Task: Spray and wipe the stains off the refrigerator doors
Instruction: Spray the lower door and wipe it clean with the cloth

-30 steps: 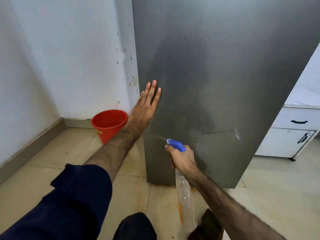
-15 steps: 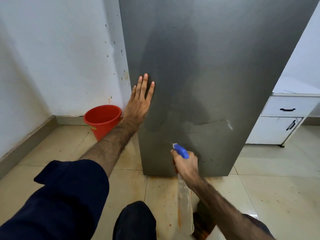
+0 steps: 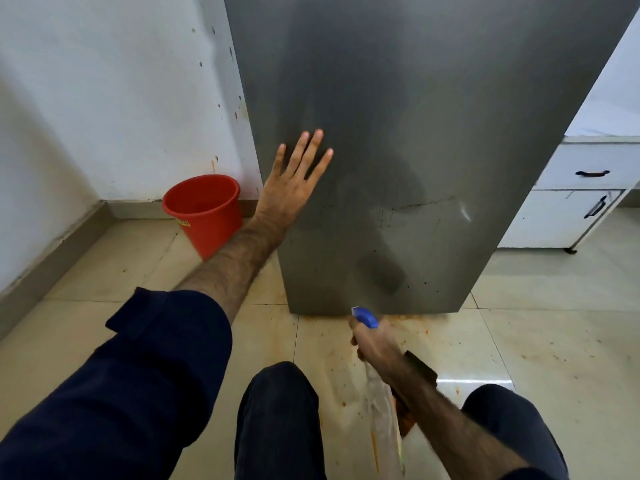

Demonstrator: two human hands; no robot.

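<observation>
The grey refrigerator door (image 3: 433, 116) fills the upper middle of the view, with faint smears, dark specks and a thin crack-like line low down. My left hand (image 3: 292, 187) lies flat on the door near its left edge, fingers spread. My right hand (image 3: 375, 342) grips a clear spray bottle (image 3: 382, 420) with a blue nozzle (image 3: 363, 317), pointing at the door's bottom edge. A dark brown cloth (image 3: 420, 370) shows just behind my right wrist.
A red bucket (image 3: 204, 209) stands on the floor left of the refrigerator, against the speckled white wall (image 3: 121, 98). White drawers with black handles (image 3: 588, 192) are at the right. Orange stains (image 3: 398, 318) mark the tiled floor below the door. My knees are at the bottom.
My right hand with the spray bottle has dropped from the door's lower half to its bottom edge. The left hand has stayed flat on the door.
</observation>
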